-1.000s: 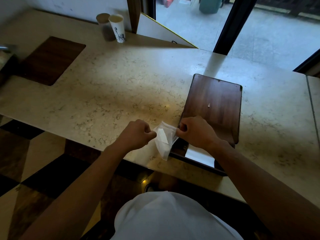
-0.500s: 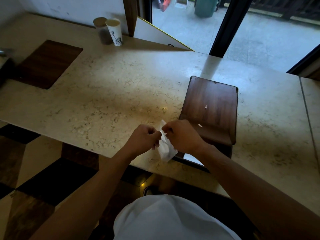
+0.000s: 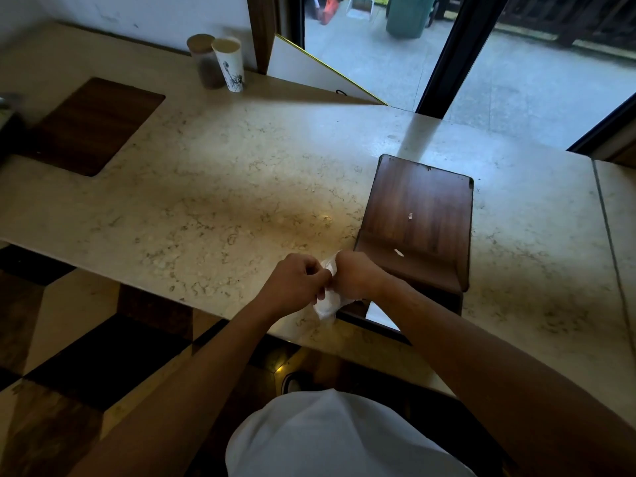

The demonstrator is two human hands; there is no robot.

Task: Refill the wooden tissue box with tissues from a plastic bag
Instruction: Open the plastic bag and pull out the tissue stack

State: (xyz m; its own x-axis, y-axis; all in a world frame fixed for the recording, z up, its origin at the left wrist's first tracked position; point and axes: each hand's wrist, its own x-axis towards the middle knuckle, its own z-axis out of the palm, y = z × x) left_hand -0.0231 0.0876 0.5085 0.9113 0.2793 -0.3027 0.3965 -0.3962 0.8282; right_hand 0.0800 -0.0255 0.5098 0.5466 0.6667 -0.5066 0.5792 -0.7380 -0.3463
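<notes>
A dark wooden tissue box (image 3: 418, 218) lies on the marble counter (image 3: 220, 201) at the right, its near end open with white tissues (image 3: 380, 315) showing inside. Just left of that near end, my left hand (image 3: 296, 282) and my right hand (image 3: 354, 275) are closed together on a small crumpled clear plastic bag (image 3: 328, 301). The bag hangs between and below my fists, over the counter's front edge. Most of the bag is hidden by my fingers.
A brown jar (image 3: 203, 60) and a white paper cup (image 3: 229, 63) stand at the back by the wall. A dark wooden inset (image 3: 93, 125) lies at the left of the counter. A white board (image 3: 309, 72) leans behind. Glass doors are beyond.
My hands have come together and the bag, stretched open a second ago, is now crumpled small between them. The view has shifted slightly; the box has not moved.
</notes>
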